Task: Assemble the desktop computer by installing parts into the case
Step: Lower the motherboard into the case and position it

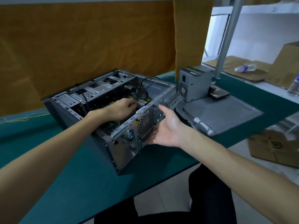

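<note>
Teal table mat (48, 159) carries the open grey metal computer case (123, 147). Left hand (120, 109) reaches inside, grip unclear; right hand (166, 128) steadies its rear, fingers relaxed. Beside it, grey boxy power supply (194, 84) awaits installation.

Ochre curtain (80, 49) behind green-topped table (72, 183) — white shelving (258, 8), cardboard boxes (271, 147) on pale floor (161, 191)
</note>
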Demonstrator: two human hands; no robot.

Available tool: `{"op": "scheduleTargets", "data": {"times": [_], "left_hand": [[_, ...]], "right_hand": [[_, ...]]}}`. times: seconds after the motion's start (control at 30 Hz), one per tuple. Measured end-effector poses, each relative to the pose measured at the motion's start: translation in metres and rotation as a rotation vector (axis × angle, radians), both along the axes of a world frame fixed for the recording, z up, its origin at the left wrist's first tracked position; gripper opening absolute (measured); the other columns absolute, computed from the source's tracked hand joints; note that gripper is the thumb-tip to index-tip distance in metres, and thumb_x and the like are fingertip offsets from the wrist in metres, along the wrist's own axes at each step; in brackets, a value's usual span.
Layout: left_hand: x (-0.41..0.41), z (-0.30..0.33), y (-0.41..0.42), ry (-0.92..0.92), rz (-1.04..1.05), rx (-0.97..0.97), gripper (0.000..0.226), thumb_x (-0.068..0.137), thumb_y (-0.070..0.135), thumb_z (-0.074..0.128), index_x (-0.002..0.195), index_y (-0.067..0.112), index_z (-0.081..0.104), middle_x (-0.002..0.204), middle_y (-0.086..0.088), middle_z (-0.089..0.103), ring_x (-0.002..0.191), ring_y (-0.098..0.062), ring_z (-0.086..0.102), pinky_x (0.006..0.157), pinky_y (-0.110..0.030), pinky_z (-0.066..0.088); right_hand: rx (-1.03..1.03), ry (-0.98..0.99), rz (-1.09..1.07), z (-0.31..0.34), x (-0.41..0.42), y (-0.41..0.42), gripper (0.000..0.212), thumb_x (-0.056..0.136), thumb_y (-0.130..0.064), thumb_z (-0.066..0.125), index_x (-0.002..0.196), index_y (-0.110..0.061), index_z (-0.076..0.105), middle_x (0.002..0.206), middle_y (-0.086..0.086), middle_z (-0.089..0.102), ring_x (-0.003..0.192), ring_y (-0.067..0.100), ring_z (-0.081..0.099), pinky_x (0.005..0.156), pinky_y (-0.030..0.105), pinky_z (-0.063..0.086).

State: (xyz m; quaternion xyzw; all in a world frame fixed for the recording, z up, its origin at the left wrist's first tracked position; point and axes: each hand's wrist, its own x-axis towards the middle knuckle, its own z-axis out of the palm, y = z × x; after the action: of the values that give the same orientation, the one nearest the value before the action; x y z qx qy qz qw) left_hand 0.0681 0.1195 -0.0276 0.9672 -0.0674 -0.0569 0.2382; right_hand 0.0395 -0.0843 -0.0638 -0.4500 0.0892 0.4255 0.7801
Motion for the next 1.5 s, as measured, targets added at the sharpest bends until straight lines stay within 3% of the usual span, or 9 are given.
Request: {"op": "scheduleTargets", "data": {"times": [0.13,0.27,0.47,0.73,0.8,0.93,1.1,1.3,1.5], "left_hand": [[-0.032,0.008,-0.022,0.147,0.006,-0.301,0.065,0.104,0.062,0.030,0.155,0.022,0.041,0.147,0.017,0.041,0.134,-0.002,0.036,0.107,-0.020,0.023],[-0.043,0.005,-0.030,0.167,0.037,-0.411,0.057,0.104,0.029,0.054,0.157,0.020,0.035,0.155,0.006,0.042,0.128,-0.006,0.044,0.102,-0.026,0.031],[-0.049,0.009,-0.040,0.171,0.100,-0.501,0.052,0.100,0.013,0.057,0.151,0.010,0.044,0.147,-0.005,0.050,0.135,-0.017,0.047,0.102,-0.029,0.037],[-0.048,0.008,-0.068,0.257,0.060,-0.667,0.025,0.107,0.025,0.045,0.091,0.015,0.061,0.056,0.013,0.059,0.051,-0.007,0.055,0.044,-0.015,0.038],[-0.032,0.022,-0.031,0.320,-0.027,-0.417,0.027,0.108,0.036,0.043,0.105,0.023,0.066,0.085,0.012,0.074,0.076,-0.010,0.071,0.065,-0.020,0.053],[0.013,0.023,0.046,-0.047,-0.080,0.379,0.026,0.101,0.022,0.057,0.124,0.012,0.063,0.123,-0.009,0.062,0.110,-0.029,0.062,0.089,-0.037,0.050],[0.020,-0.001,0.073,-0.598,-0.258,0.498,0.043,0.084,0.018,0.078,0.125,0.020,0.065,0.133,-0.003,0.057,0.125,-0.029,0.047,0.104,-0.044,0.041],[0.027,0.003,0.084,-0.231,-0.035,0.500,0.072,0.095,0.019,0.069,0.156,0.021,0.030,0.169,-0.011,0.002,0.157,-0.031,-0.003,0.126,-0.044,0.012],[0.009,0.007,0.067,-0.039,-0.045,0.406,0.071,0.090,-0.010,0.056,0.150,0.022,0.035,0.166,-0.013,0.005,0.156,-0.036,0.000,0.123,-0.047,0.020]], "right_hand": [[-0.074,-0.022,0.112,0.013,0.010,-0.003,0.077,0.082,-0.081,0.056,0.113,-0.010,0.060,0.104,0.033,0.070,0.101,0.055,0.064,0.073,0.066,0.055],[-0.291,-0.048,0.244,0.027,0.025,0.014,0.076,0.086,-0.068,0.065,0.135,-0.011,0.049,0.115,0.036,0.065,0.109,0.059,0.062,0.098,0.077,0.041],[-0.452,0.031,0.350,0.036,0.048,0.020,0.066,0.088,-0.055,0.066,0.121,0.000,0.050,0.107,0.045,0.064,0.100,0.063,0.063,0.095,0.078,0.042],[-0.568,-0.159,0.462,0.029,0.062,-0.015,0.061,0.080,-0.050,0.062,0.121,-0.005,0.050,0.097,0.039,0.070,0.095,0.056,0.070,0.088,0.058,0.057],[-0.599,-0.199,0.494,0.026,0.066,-0.017,0.072,0.082,-0.052,0.060,0.136,-0.005,0.049,0.112,0.035,0.069,0.105,0.052,0.068,0.102,0.056,0.051],[-0.605,-0.264,0.443,0.027,0.081,-0.015,0.071,0.084,-0.044,0.063,0.141,-0.006,0.045,0.123,0.030,0.066,0.103,0.047,0.069,0.102,0.053,0.052],[-0.597,-0.330,0.457,0.034,0.107,0.006,0.045,0.083,-0.037,0.062,0.113,-0.005,0.053,0.101,0.023,0.072,0.084,0.041,0.071,0.095,0.050,0.054],[-0.645,-0.340,0.612,0.041,0.130,0.011,0.050,0.084,-0.038,0.066,0.117,-0.001,0.059,0.115,0.027,0.070,0.113,0.048,0.065,0.110,0.055,0.046],[-0.641,-0.390,0.637,0.047,0.143,-0.015,0.032,0.081,-0.031,0.069,0.097,-0.007,0.057,0.101,0.019,0.069,0.101,0.037,0.065,0.108,0.054,0.048]]}}
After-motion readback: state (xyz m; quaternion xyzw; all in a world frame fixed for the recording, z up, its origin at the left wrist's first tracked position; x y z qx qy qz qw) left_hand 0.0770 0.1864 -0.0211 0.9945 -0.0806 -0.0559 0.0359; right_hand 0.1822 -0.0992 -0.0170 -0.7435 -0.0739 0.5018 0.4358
